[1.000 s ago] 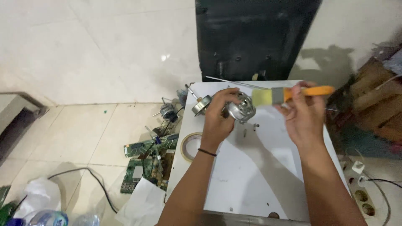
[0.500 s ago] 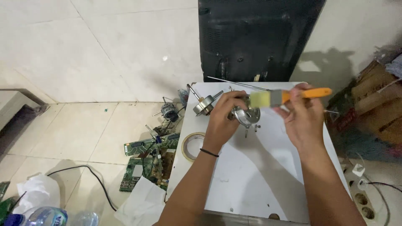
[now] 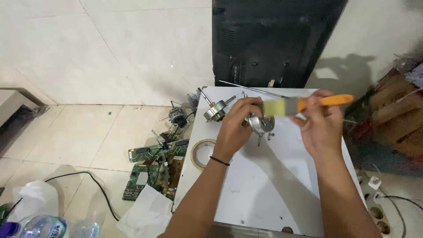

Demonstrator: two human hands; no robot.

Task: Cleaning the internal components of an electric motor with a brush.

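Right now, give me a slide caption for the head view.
Left hand steadies a metal motor part on a white table while right hand brushes it with an orange-handled paintbrush.

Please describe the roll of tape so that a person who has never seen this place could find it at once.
Find the white table in front of the black panel. On the table's left edge, beside the left forearm, lies the roll of tape, flat. It is the only beige ring with an open middle; the nearby motor parts are metal.

One paintbrush [image 3: 304, 104], one tape roll [image 3: 202, 154], three small motors [image 3: 260, 123] [image 3: 215, 110] [image 3: 178, 116], three plastic bottles [image 3: 42, 226] [image 3: 83, 228] [image 3: 9, 229], several circuit boards [image 3: 147, 176].
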